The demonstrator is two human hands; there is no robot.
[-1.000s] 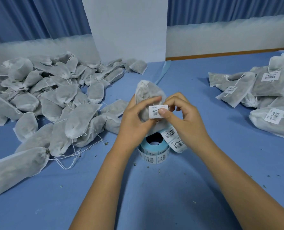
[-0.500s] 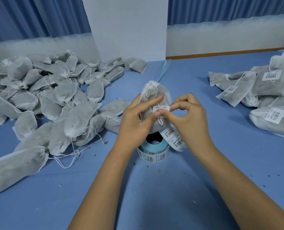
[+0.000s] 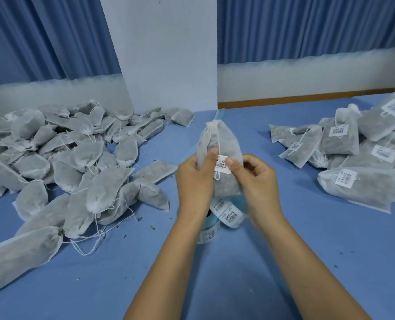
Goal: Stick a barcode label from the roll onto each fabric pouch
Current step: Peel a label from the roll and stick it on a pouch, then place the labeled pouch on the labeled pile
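Note:
I hold a white fabric pouch (image 3: 224, 142) upright over the middle of the blue table. My left hand (image 3: 195, 179) grips its left side, thumb on the front. A white barcode label (image 3: 222, 164) lies on the pouch face over the drawstring. My right hand (image 3: 254, 179) grips the pouch's right side, its thumb pressing the label's right edge. Below my hands sits the label roll (image 3: 224, 212), blue-cored, with a strip of labels curling off it; my hands hide most of it.
A big heap of unlabelled pouches (image 3: 60, 158) covers the table's left side. Labelled pouches (image 3: 358, 155) are piled at the right. A white pillar (image 3: 166, 54) and blue curtains stand behind. Small crumbs dot the blue table (image 3: 238, 273).
The label went from being held between my fingertips in front of the pouch to lying flat on its face. My right thumb now presses it, and the pouch stands taller.

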